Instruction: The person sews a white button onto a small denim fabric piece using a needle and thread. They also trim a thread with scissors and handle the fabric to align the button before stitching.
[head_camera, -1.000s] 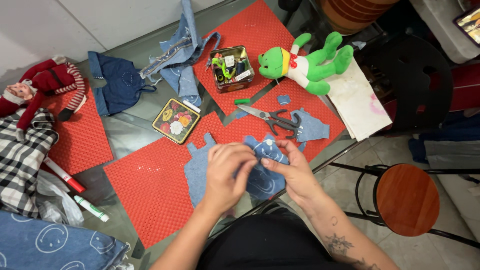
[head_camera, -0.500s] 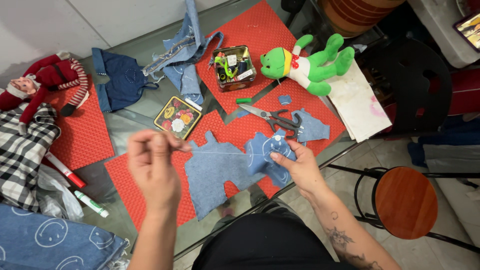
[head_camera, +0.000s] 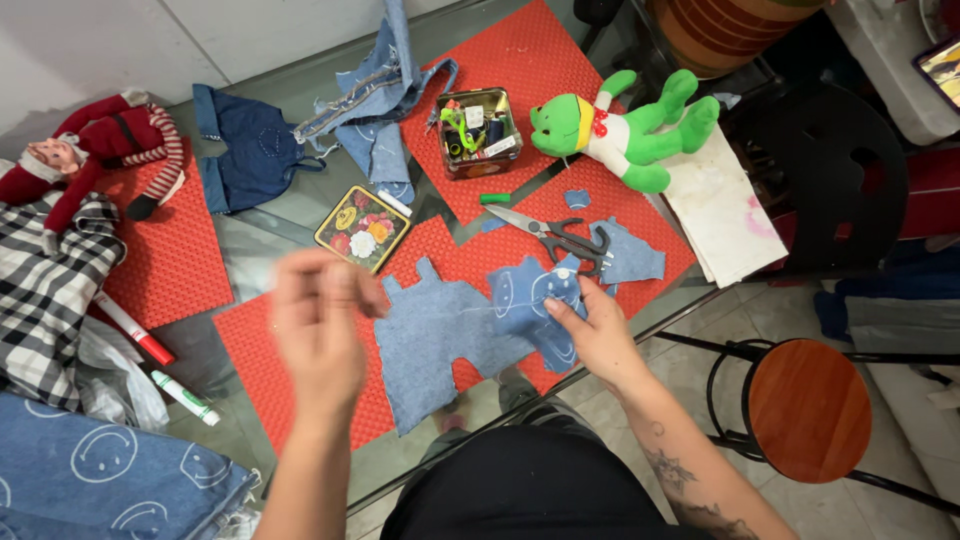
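Note:
My right hand (head_camera: 598, 333) pinches a small folded denim piece with a white smiley print (head_camera: 525, 296) over the red mat (head_camera: 300, 400). My left hand (head_camera: 318, 325) is raised to the left, blurred, fingers pinched together on a thin white thread (head_camera: 440, 309) that runs tight to the denim piece; a needle cannot be made out. A larger cut-out of light blue denim (head_camera: 440, 340) lies flat on the mat between my hands. Black-handled scissors (head_camera: 555, 235) rest just beyond the denim piece.
A green plush frog (head_camera: 625, 130), an open tin of sewing bits (head_camera: 478, 132), a flowered tin lid (head_camera: 363, 226), denim scraps (head_camera: 375, 100), a red-clothed doll (head_camera: 90, 165), two markers (head_camera: 135, 330) and checked cloth (head_camera: 45, 300) lie on the glass table (head_camera: 290, 215). A round wooden stool (head_camera: 810, 405) stands right.
My left hand pulled away leftward from the denim piece, drawing the thread out tight, and now sits slightly nearer. The flat denim cut-out came into view. My right hand stayed on the piece.

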